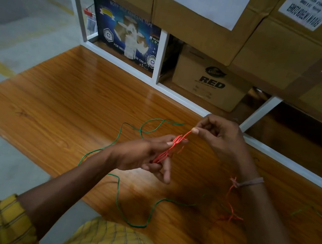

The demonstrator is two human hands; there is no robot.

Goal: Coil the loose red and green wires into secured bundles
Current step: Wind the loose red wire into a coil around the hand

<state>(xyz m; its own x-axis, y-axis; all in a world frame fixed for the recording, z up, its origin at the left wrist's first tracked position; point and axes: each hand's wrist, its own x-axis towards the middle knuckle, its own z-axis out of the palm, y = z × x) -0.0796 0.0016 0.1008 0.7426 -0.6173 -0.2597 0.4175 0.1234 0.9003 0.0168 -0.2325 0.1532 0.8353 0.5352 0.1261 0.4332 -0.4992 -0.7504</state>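
Wooden tabletop below shelved cartons. I am gripping the red wire bundle in my left hand — long axis running diagonally, up-right toward my right hand, which is pinching its upper end. Green wire is lying loose on the wood.
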